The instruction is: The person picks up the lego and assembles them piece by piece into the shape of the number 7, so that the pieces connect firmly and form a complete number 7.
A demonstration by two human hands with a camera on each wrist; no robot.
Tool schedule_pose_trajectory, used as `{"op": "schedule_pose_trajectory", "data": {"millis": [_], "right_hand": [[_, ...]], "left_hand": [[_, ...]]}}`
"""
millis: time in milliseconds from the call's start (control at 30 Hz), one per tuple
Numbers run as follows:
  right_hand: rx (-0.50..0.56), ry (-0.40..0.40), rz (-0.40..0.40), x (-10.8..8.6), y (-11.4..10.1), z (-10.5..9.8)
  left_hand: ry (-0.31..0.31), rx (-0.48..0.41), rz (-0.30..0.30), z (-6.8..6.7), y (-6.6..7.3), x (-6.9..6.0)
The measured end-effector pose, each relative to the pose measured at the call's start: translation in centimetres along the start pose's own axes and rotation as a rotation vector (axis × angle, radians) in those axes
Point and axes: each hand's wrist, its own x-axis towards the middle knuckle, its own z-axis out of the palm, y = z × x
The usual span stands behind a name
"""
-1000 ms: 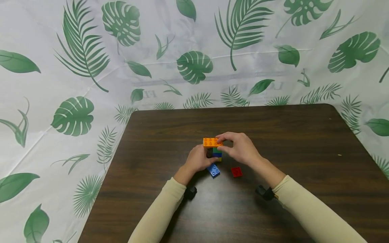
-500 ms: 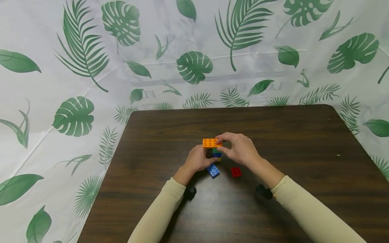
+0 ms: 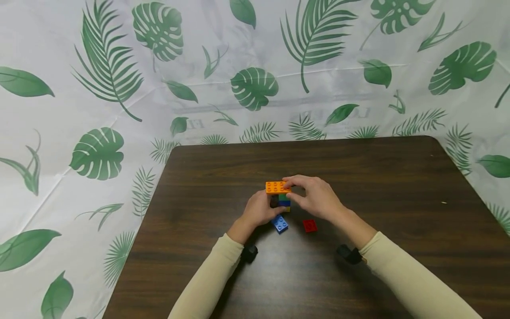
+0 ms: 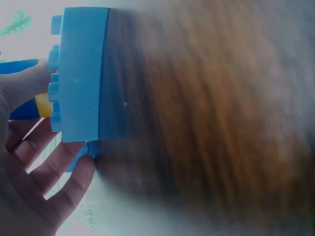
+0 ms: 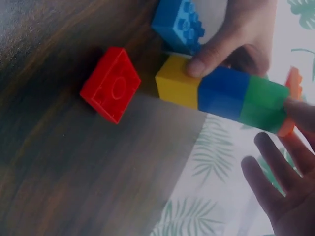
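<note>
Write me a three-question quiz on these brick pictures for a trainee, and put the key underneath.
1. True or false: the red brick lies on the table with its hollow underside facing up.
2. Which colour is directly below the green brick? A: yellow. B: dark blue. C: red.
3. Fill in the blank: the orange brick is held by the person's ____ hand.

Key
1. True.
2. B, the dark blue brick.
3. Right; the right hand has it at one end.

top brick orange | stack green/blue/yellow | loose brick lighter blue | upturned brick red | table brown-grained | cloth white, green-leaved
</note>
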Motion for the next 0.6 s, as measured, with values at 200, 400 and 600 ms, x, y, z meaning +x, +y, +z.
{"op": "schedule_pose_trajectory", "data": {"millis": [200, 400, 600], "right_hand": [[0.039, 0.139, 0.015, -1.0, 0.6, -0.1], [-0.050, 0.125, 0.059, -3.1, 2.2, 0.7], [-0.203, -0.109, 0.052, -5.0, 3.5, 1.8]], "left_hand": [[0.027, -0.007, 0.036, 0.2, -0.1, 0.1], [0.012, -0.031, 0.012, 0.3, 0.0, -0.2], [-0.005, -0.120, 0.011, -0.1, -0.5, -0.5]]}}
